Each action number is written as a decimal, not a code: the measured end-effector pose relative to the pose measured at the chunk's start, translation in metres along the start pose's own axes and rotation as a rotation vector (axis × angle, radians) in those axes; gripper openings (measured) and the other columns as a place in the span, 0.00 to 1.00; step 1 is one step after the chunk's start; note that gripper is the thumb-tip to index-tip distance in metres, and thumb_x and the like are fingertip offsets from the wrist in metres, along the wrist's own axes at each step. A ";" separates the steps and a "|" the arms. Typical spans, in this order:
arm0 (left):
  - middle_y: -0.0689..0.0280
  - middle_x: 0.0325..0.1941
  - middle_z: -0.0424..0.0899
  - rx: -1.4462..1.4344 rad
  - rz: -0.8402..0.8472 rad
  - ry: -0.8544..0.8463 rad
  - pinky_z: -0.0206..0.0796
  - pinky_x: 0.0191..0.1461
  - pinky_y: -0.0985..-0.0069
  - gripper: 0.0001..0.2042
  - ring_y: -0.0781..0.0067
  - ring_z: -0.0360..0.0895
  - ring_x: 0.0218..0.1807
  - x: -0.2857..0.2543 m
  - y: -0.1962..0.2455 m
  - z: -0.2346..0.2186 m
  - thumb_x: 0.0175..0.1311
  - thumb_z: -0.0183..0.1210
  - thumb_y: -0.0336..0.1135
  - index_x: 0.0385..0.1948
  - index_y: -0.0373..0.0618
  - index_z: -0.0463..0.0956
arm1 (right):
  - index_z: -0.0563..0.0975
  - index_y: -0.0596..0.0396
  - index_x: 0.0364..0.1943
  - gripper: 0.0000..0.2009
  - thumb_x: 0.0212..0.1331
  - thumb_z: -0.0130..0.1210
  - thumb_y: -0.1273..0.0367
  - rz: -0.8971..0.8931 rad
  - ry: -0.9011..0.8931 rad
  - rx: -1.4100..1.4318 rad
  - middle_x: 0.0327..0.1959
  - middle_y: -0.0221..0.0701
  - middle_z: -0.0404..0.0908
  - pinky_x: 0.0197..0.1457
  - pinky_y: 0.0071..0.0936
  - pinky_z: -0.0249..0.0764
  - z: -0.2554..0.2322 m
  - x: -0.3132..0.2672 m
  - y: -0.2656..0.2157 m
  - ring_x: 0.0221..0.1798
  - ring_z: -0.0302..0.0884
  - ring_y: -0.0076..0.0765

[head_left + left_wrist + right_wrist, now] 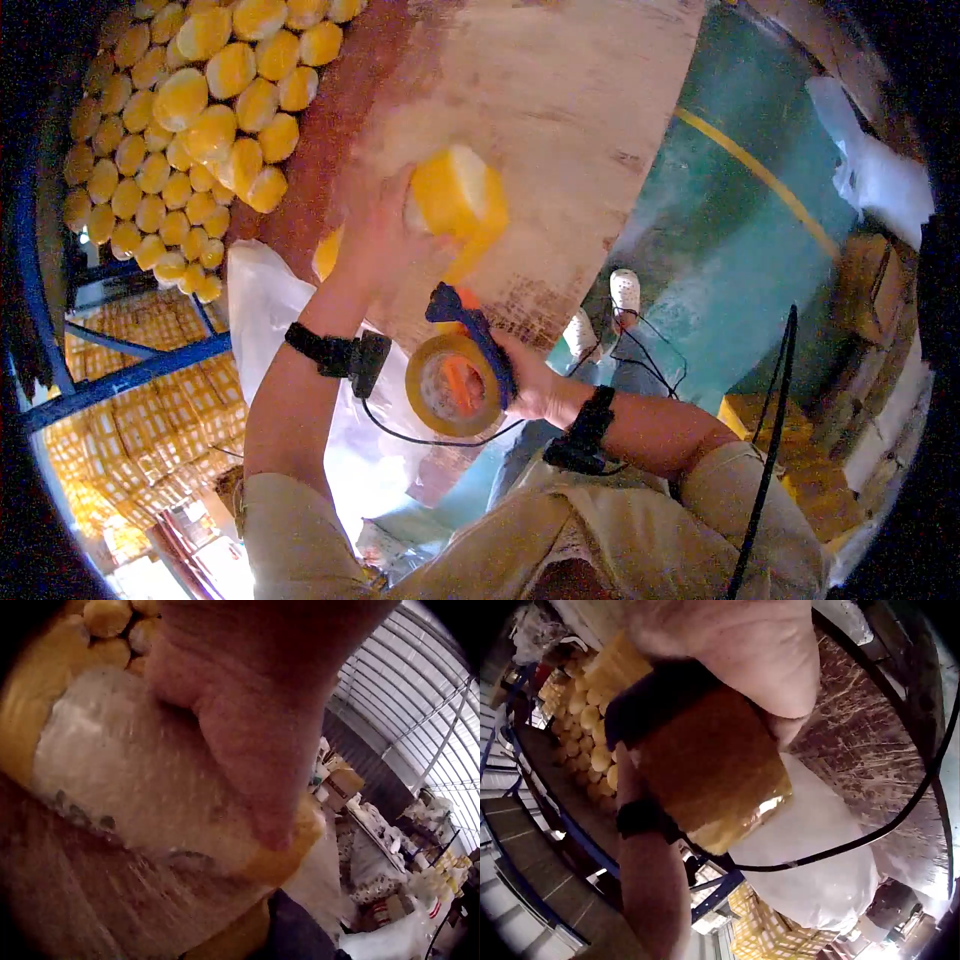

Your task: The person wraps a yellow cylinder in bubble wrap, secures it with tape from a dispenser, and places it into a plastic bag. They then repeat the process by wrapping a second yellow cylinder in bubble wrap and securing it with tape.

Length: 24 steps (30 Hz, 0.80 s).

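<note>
My left hand (385, 230), blurred in the head view, grips a pale package (455, 190) banded with yellow tape. In the left wrist view its thumb (274, 825) lies across the package's (127, 765) side. Closer to my body, my right hand (535, 378) holds a dark blue tape dispenser (488, 350) fitted with a large roll of yellow-brown tape (422, 385). A strip of tape (462, 268) stretches between package and dispenser. The right wrist view has the tape roll (712, 772) below my right hand (742, 645).
Many yellow-taped rolls are stacked (150, 170) at the left of the worn wooden table (540, 130). A white plastic bag (265, 290) hangs at the near edge. A blue metal frame (140, 375) stands left; a cable (440, 442) runs between my wrists. Someone's shoes (625, 290) show beyond the table edge.
</note>
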State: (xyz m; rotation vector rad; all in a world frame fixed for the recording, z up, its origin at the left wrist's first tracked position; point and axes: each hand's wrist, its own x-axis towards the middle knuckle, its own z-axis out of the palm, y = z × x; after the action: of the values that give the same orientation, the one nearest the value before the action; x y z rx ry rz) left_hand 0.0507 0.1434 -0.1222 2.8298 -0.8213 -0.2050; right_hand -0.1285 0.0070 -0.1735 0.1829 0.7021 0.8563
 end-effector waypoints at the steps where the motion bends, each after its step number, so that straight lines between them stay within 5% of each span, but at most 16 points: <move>1: 0.52 0.52 0.69 -0.009 0.010 -0.052 0.57 0.58 0.60 0.44 0.48 0.63 0.55 -0.002 -0.001 -0.004 0.33 0.69 0.45 0.58 0.47 0.57 | 0.73 0.52 0.42 0.19 0.61 0.41 0.53 0.015 -0.013 -0.049 0.32 0.33 0.78 0.34 0.30 0.76 0.009 -0.008 -0.003 0.32 0.76 0.30; 4: 0.51 0.58 0.65 0.073 0.075 -0.209 0.54 0.62 0.62 0.44 0.49 0.60 0.60 -0.016 0.000 -0.031 0.36 0.68 0.44 0.60 0.46 0.55 | 0.72 0.53 0.44 0.19 0.62 0.40 0.54 0.223 -0.304 0.061 0.36 0.33 0.78 0.38 0.30 0.77 -0.025 0.000 -0.009 0.35 0.77 0.32; 7: 0.52 0.60 0.62 0.106 0.005 -0.338 0.53 0.64 0.64 0.45 0.51 0.59 0.62 -0.031 -0.017 -0.047 0.37 0.68 0.43 0.61 0.45 0.53 | 0.71 0.54 0.47 0.19 0.63 0.40 0.55 0.104 -0.027 -0.159 0.42 0.33 0.77 0.46 0.31 0.75 -0.039 0.010 0.009 0.42 0.76 0.33; 10: 0.52 0.61 0.60 0.043 -0.078 -0.382 0.52 0.64 0.65 0.47 0.52 0.58 0.62 -0.039 -0.032 -0.037 0.36 0.68 0.44 0.62 0.44 0.51 | 0.69 0.53 0.51 0.20 0.62 0.40 0.55 0.012 -0.069 -0.143 0.47 0.33 0.75 0.52 0.34 0.72 -0.022 -0.009 0.011 0.47 0.74 0.34; 13: 0.49 0.61 0.60 0.059 -0.101 -0.233 0.52 0.64 0.67 0.49 0.52 0.58 0.63 -0.051 -0.024 -0.020 0.35 0.69 0.45 0.63 0.42 0.48 | 0.65 0.53 0.54 0.22 0.63 0.40 0.54 -0.078 -0.224 -0.122 0.50 0.32 0.73 0.57 0.39 0.68 -0.027 -0.008 0.004 0.50 0.73 0.34; 16: 0.46 0.62 0.58 0.197 -0.141 -0.134 0.51 0.64 0.67 0.48 0.52 0.57 0.63 -0.060 -0.015 -0.005 0.39 0.67 0.46 0.63 0.40 0.47 | 0.68 0.52 0.53 0.22 0.64 0.37 0.54 -0.109 -0.173 -0.136 0.51 0.34 0.73 0.59 0.37 0.65 -0.009 -0.030 -0.006 0.53 0.70 0.34; 21: 0.45 0.58 0.63 0.025 -0.341 -0.241 0.58 0.59 0.64 0.48 0.47 0.65 0.57 -0.055 0.007 -0.004 0.44 0.63 0.49 0.63 0.41 0.42 | 0.66 0.53 0.54 0.23 0.63 0.37 0.52 -0.159 -0.203 -0.277 0.51 0.31 0.73 0.59 0.35 0.66 -0.011 -0.050 0.006 0.53 0.71 0.33; 24: 0.43 0.54 0.67 0.112 -0.382 -0.259 0.61 0.56 0.62 0.47 0.44 0.69 0.53 -0.055 0.011 -0.001 0.46 0.62 0.51 0.64 0.42 0.40 | 0.66 0.54 0.54 0.23 0.63 0.38 0.52 0.041 -0.125 -0.317 0.50 0.32 0.74 0.57 0.33 0.68 -0.037 -0.050 0.026 0.51 0.72 0.33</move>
State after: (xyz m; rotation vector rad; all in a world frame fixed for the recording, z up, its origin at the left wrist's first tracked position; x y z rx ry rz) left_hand -0.0005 0.1645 -0.1142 3.0863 -0.3300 -0.6064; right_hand -0.1910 -0.0175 -0.1660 -0.0334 0.4396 0.9748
